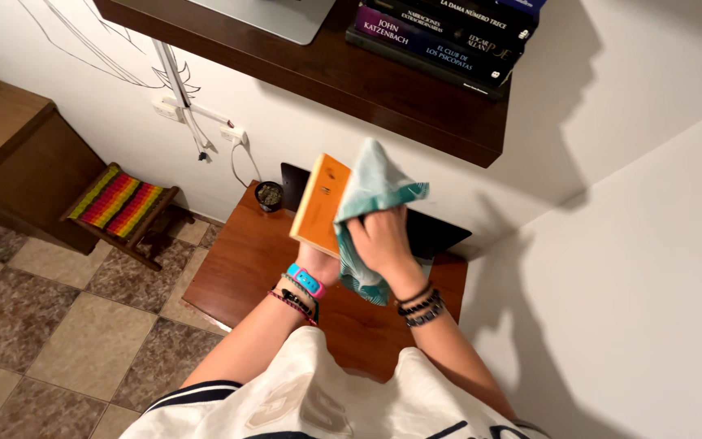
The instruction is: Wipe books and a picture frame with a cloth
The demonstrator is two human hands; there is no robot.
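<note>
Looking down from the head camera: left hand [316, 262] gripping an orange book [319, 204] from below, fingers closed on its lower edge, holding it upright and slightly tilted above a small reddish-brown wooden table [237, 260]. Right hand [380, 241] closed around a teal and white striped cloth [373, 203], pressing it against the right face of the book; cloth bunching above the knuckles and hanging down below the wrist. Wearing a bright blue and pink band with beaded bracelets on the left wrist, dark beaded bracelets on the right.

Sitting at the back of the table: a small dark pot [269, 195] and a black laptop [432, 232], partly hidden behind the hands. Hanging above: a dark wooden shelf [327, 77] carrying a stack of books [440, 41]. Standing to the left on the tiled floor [42, 325]: a low stool [119, 203] with a rainbow-striped woven seat. Plugging into white wall sockets [197, 118]: white cables.
</note>
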